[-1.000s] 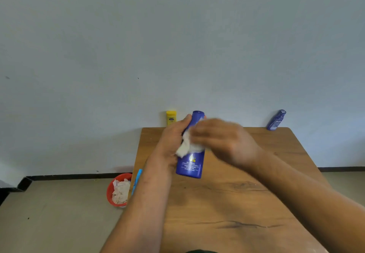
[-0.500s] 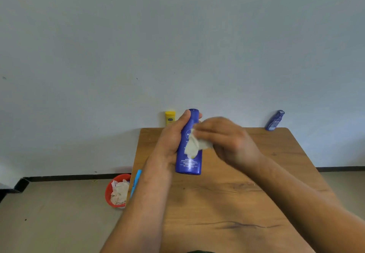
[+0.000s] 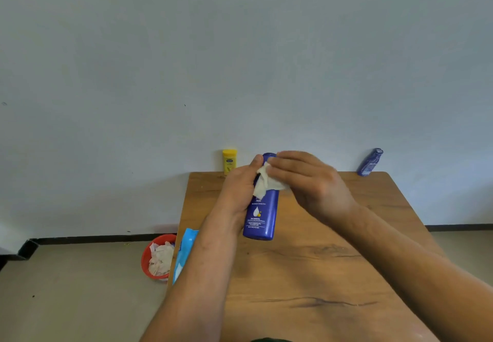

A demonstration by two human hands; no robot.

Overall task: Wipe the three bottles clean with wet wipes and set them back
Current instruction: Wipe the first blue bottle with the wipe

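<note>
One of the three bottles, the large blue bottle (image 3: pixel 262 216), is held nearly upright over the middle of the worktop (image 3: pixel 320 275), its base apparently lifted clear of the wood. Its upper body is gripped by the left hand (image 3: pixel 237 192), the fingers curled round it and the thumb up by the cap. A crumpled wet wipe (image 3: pixel 264 184) is pinched in the fingers of the right hand (image 3: pixel 312 181) and pressed against the bottle just below the cap. The yellow bottle (image 3: pixel 229 160) is stood at the far edge by the wall, and the small blue bottle (image 3: pixel 370 162) is leaned against the wall at the far right corner. A wipes pack (image 3: pixel 185 251) lies at the left edge, near a red bin (image 3: pixel 146 256) of used wipes on the floor. A slip is judged the main risk: the wetted surface could be lost from the one-handed grip, and the cap could be popped open by hard rubbing.
</note>
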